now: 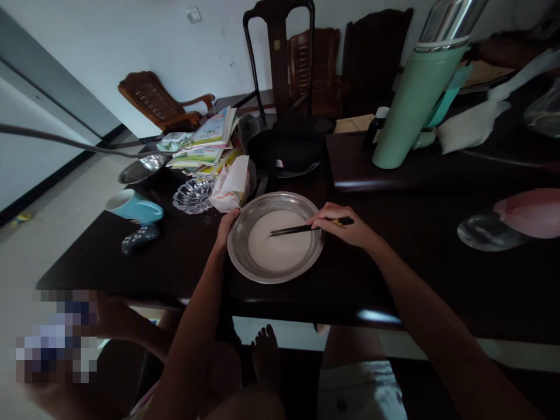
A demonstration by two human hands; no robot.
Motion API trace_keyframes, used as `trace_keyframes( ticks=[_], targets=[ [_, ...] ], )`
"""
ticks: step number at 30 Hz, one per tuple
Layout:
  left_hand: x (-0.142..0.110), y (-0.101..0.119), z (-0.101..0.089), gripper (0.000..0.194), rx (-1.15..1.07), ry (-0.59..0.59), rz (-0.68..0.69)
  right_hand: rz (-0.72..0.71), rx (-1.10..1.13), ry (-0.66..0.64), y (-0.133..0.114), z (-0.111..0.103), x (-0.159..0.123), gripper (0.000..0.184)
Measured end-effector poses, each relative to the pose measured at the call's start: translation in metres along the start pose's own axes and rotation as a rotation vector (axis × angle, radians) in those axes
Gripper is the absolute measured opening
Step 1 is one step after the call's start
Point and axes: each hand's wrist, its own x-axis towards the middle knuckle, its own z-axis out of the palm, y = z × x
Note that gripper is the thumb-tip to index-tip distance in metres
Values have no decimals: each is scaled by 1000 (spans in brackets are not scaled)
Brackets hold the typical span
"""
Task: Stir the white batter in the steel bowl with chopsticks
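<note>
A wide metal bowl (238,256) stands on the dark table near its front edge. Inside it lies a pale, milky liquid (275,251) with a smooth surface. My left hand (228,226) grips the bowl's left rim, its fingers partly hidden behind the wall. Over the right rim, my right hand (339,223) is closed around a pair of black chopsticks (291,231). Their tips dip into the liquid near the middle of the bowl.
Left of the bowl are a tissue pack (231,185), a glass dish (195,195), a blue mug (135,205) and a game controller (140,238). A tall green thermos (415,99) stands at the back right. Another person (126,326) sits at lower left.
</note>
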Motion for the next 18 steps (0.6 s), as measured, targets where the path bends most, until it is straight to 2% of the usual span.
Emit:
trace_keyframes(
  ticks=[4,6,8,11,13,16,18],
  targets=[
    [-1,1,1,28,-43,-39,-40,66,78,166,2,-10,-1,38],
    [0,1,1,28,-53,-41,-44,85,142,143,0,-10,-2,43],
    [1,0,0,27,-64,-40,-36,58,122,59,0,-5,-1,41],
    [3,-2,-1,27,-85,-46,-22,-16,7,-23,1,3,0,25],
    [3,-2,-1,27,-99,-53,-26,-13,-30,28,3,0,0,24],
    [1,-1,0,26,-108,-58,-39,45,64,155,3,-9,-1,37],
    [0,-1,-1,25,-98,-56,-36,72,142,147,1,-11,-2,44]
  ],
)
